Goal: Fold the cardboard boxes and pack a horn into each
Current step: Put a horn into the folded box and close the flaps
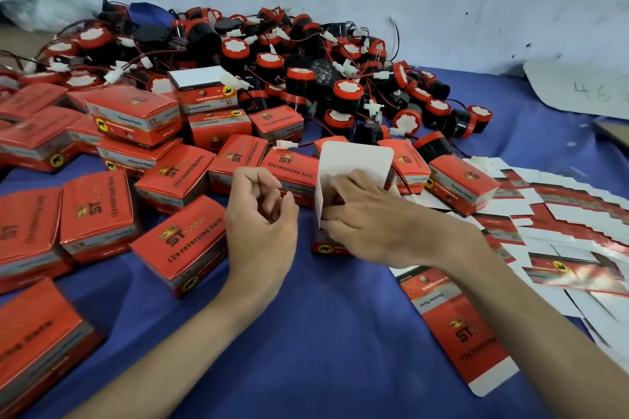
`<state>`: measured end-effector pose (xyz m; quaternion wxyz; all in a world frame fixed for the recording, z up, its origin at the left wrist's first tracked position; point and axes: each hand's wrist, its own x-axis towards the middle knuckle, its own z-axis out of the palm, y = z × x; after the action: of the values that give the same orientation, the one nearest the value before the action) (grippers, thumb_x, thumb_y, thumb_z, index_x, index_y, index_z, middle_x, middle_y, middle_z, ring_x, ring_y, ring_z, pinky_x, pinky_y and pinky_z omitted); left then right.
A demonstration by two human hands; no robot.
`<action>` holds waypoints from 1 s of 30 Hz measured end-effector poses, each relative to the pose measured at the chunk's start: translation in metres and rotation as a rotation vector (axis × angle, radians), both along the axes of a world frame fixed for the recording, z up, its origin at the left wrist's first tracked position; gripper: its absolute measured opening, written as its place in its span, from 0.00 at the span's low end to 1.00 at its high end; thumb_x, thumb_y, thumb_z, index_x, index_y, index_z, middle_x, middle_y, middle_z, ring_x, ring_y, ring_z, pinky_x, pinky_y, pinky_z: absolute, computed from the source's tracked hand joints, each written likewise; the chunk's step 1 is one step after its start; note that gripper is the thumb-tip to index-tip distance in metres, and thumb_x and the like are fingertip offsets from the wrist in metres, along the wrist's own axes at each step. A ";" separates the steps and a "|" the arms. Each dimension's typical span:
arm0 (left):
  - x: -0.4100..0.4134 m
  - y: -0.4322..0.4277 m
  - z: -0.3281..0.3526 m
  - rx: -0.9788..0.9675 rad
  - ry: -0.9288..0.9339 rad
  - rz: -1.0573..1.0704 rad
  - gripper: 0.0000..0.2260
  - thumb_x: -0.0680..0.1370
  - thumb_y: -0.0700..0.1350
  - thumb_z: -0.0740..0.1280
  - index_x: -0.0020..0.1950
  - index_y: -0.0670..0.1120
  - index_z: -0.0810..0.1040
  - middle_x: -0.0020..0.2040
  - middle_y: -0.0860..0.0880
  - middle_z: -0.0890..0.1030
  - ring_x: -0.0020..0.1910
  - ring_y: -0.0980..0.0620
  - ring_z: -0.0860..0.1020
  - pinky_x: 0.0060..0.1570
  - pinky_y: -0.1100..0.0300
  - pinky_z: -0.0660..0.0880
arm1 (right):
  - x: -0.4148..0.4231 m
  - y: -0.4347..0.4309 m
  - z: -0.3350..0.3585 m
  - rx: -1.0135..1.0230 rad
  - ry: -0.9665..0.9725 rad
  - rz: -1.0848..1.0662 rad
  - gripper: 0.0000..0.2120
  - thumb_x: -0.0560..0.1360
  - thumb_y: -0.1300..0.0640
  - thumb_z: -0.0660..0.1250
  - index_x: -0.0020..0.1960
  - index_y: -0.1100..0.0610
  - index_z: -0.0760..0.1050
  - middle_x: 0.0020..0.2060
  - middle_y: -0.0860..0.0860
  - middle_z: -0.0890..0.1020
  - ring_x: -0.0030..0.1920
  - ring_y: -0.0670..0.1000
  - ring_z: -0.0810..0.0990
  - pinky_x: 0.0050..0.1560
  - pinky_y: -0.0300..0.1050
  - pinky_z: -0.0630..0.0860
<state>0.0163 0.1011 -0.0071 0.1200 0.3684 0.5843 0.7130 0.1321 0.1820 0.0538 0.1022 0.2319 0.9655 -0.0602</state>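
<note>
- Red card box [332,245], the one in work, stands upright on the blue cloth [323,333] dead centre. Mouth up, big white lid flap [355,160] standing tall at the back, out of the way of the tuck.
- R hand [371,221] lies across the mouth. Fingers bent over the left rim, holding the small side flap and pushing it inward. Thumb hidden, so can't say how it sits.
- Horn inside already? Can't tell, my hand covers the opening.
- L hand [262,211] hangs just beside the box, not touching. Fingers loosely curled, nothing in it that I can see. Prob. parked close to steady the box or bring the lid down.
- Loose horns [306,71]: red/black heap w/ wires + white plugs, at the back by the wall, straight beyond the box for an easy reach.
- Finished boxes [98,211] crowd the left side, closed, some stacked. L looks like the out-pile.
- Flat blanks [561,214] fanned out on the right. Nearest blank [456,323] lies by my R forearm, printed side up; next pick, I'd guess.
- Step, as I read it: side flaps in before the lid goes over. Plenty of horns unpacked, so job's far from done.
- Risk: side flap may spring back out if the lid isn't tucked promptly.
</note>
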 end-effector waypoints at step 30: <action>0.008 -0.002 -0.003 0.134 0.107 -0.048 0.20 0.75 0.27 0.64 0.50 0.53 0.70 0.32 0.55 0.68 0.30 0.60 0.69 0.30 0.72 0.66 | 0.002 -0.009 -0.010 0.116 0.321 -0.052 0.12 0.79 0.56 0.58 0.56 0.52 0.78 0.53 0.48 0.79 0.57 0.52 0.70 0.53 0.46 0.69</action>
<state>0.0243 0.0989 -0.0098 0.0808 0.4269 0.5319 0.7269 0.1340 0.1733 0.0443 -0.0683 0.2497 0.9649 -0.0432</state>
